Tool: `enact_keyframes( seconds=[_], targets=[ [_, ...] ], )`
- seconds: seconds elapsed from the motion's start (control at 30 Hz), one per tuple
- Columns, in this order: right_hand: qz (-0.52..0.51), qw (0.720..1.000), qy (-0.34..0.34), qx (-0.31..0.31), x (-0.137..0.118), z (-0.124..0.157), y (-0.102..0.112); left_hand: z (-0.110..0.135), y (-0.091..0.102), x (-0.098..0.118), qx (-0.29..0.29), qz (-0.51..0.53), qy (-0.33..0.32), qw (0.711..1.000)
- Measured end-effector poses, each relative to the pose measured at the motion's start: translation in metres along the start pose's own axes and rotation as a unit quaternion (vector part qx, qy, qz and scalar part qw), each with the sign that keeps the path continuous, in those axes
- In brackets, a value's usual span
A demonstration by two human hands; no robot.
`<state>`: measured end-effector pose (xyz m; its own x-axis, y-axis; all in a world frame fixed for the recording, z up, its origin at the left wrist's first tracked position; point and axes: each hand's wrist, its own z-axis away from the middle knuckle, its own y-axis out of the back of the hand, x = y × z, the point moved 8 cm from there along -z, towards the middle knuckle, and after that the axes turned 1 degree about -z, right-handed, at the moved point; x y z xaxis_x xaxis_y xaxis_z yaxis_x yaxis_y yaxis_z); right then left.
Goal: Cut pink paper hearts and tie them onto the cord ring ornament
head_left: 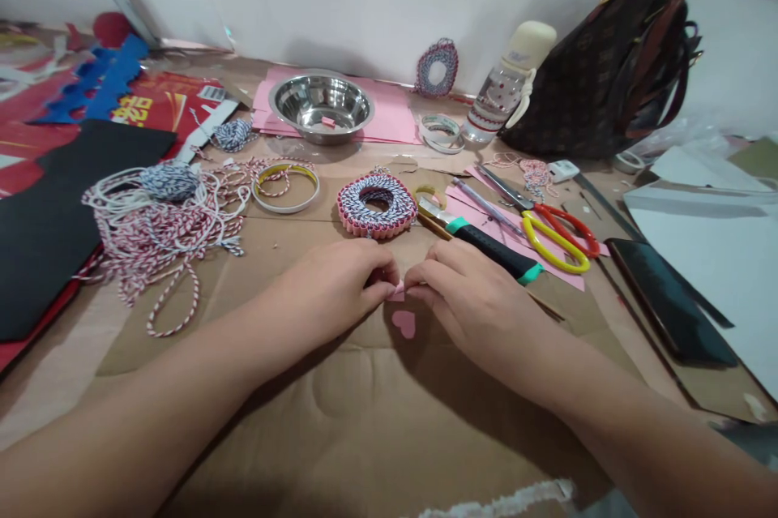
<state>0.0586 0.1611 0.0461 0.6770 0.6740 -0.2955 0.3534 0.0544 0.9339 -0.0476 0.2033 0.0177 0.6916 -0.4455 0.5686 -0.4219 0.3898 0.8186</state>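
Between my two hands is a small piece of pink paper [398, 292], pinched from both sides. My left hand [340, 283] is closed on its left edge, with thumb and forefinger together. My right hand [459, 287] is closed on its right side, and the fingers partly cover it. Just below the fingertips a pink paper heart [403, 324] lies flat on the brown cardboard [340, 437]. Beyond my hands sits a ring [377, 204] of rolled pink pieces wound with striped cord. Close past my right hand lies a cutter knife [495, 250] with a black and green handle.
At left lie tangled striped cords [164, 218] and black sheets [54, 218]. A steel bowl [322, 109] stands behind, near a bottle [507, 84] and a bag [596, 72]. Scissors [556, 230] and a phone [668, 299] lie to the right. A tape roll [285, 187] is left of the ring.
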Motion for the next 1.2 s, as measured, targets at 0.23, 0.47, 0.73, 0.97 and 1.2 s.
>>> enact_keyframes(
  seconds=[0.23,0.47,0.73,0.97,1.2],
  targets=[
    [0.029,0.999,0.021,-0.011,-0.004,-0.001,0.000,0.000,0.001,0.000,-0.004,0.001,0.003,1.000],
    [0.001,0.999,0.026,0.026,-0.002,-0.011,0.012,0.000,0.003,0.003,0.001,0.000,-0.002,1.000],
    [-0.008,0.998,-0.008,0.069,0.003,-0.021,0.054,0.001,0.004,0.002,0.000,0.008,0.007,1.000],
    [-0.011,0.998,-0.046,0.037,0.014,-0.016,0.031,-0.001,0.004,-0.002,0.029,0.018,0.040,0.999],
    [0.011,0.999,0.032,0.022,0.004,-0.014,0.028,-0.002,0.003,-0.005,0.037,0.053,0.022,0.998]
  ],
)
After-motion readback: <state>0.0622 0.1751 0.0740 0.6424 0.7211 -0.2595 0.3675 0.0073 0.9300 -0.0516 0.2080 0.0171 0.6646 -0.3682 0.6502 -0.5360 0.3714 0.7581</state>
